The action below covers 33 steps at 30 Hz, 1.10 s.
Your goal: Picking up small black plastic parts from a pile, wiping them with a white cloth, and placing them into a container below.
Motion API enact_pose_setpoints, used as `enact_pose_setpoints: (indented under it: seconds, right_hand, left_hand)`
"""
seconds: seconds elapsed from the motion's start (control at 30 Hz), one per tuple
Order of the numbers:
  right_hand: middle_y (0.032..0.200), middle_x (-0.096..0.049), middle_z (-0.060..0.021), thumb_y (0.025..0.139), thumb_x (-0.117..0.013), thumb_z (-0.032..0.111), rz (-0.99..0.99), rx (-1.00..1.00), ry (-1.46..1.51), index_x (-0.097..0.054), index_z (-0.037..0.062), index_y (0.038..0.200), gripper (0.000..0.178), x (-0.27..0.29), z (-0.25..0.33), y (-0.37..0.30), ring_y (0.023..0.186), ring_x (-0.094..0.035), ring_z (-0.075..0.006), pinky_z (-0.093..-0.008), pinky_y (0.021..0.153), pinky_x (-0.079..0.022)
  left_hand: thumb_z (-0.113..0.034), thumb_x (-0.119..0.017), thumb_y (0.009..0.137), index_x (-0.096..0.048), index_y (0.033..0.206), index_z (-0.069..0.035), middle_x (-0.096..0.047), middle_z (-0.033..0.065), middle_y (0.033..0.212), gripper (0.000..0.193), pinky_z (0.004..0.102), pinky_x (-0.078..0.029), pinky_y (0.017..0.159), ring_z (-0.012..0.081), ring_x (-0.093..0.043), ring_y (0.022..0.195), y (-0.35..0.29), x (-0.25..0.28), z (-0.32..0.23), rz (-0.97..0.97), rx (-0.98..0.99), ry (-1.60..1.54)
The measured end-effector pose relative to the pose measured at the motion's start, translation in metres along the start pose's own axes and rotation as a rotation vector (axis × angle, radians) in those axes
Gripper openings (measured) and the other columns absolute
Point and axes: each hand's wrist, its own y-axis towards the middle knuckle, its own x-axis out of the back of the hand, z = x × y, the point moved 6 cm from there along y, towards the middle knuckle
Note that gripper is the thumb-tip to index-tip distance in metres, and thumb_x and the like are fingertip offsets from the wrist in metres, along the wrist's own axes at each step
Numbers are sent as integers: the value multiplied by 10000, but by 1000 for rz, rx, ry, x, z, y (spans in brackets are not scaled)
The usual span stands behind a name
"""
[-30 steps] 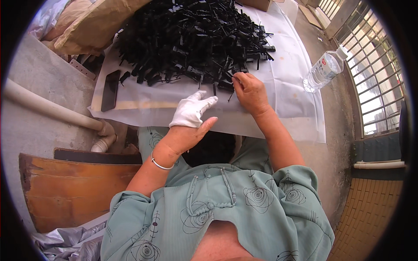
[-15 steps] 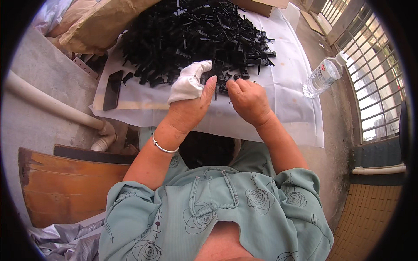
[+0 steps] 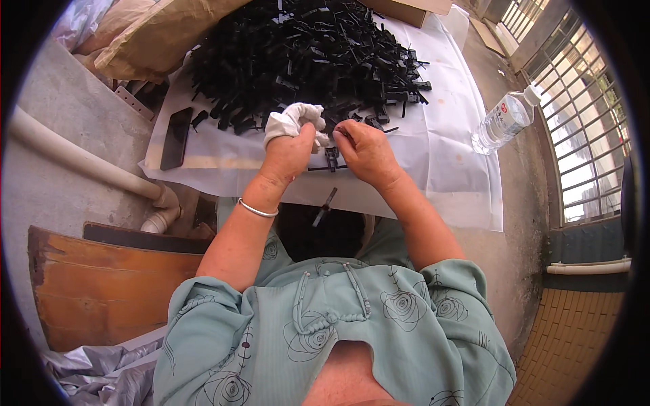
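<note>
A white cloth glove covers the fingers of my left hand, while its bare thumb presses in against them. Those fingers are curled, and what they may hold is hidden. Close beside it, my right hand has thumb and fingertips pinched together; anything between them is too small to make out. Between and just below the hands, a small black plastic part shows at the near table edge. Lower down, another thin black part hangs in mid-air over a dark container between my knees. A large heap of black plastic parts lies beyond my hands.
A black phone lies at the left of the white-covered table. A clear water bottle stands on the right. Brown paper sacking is at the back left, and a cardboard box at the back.
Both hands have drawn closer together, the right moving left, and the left fingers have curled in. A thin black part now appears in the air below them, over the dark container.
</note>
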Motion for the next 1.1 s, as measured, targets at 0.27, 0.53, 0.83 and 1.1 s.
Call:
enact_pose_setpoints:
  seconds: [0.27,0.53,0.83,1.1]
  right_hand:
    - [719,-579,-138,832,-564,65,256,-24,90,-569,-5,850,72,41,25,-52,625,-560,-262,-318,573,-442]
    - [739,-575,-166,853,-520,151,925,-107,-115,-546,1,831,154,-69,-22,-150,703,-546,-379,-460,624,-436]
    - [757,-614,-158,779,-533,126,990,-37,-178,-585,46,885,142,-152,-26,-187,744,-597,-350,-457,627,-476]
    - [772,-618,-142,777,-527,126,1011,-66,-136,-593,57,882,142,-161,-31,-197,758,-598,-347,-452,639,-479]
  left_hand:
    - [-13,-487,862,-552,1046,1,-581,40,865,195,213,-454,583,76,-544,645,-81,50,17,4,-10,163]
    - [-31,-518,844,-584,1025,1,-588,34,858,195,231,-469,614,90,-550,654,-138,80,65,-3,191,423]
    - [-28,-515,847,-580,1045,2,-608,47,848,211,225,-473,599,95,-581,656,-171,97,93,11,217,494]
    - [-124,-562,838,-549,1133,-22,-615,105,987,312,279,-484,721,169,-601,796,-182,77,110,418,276,554]
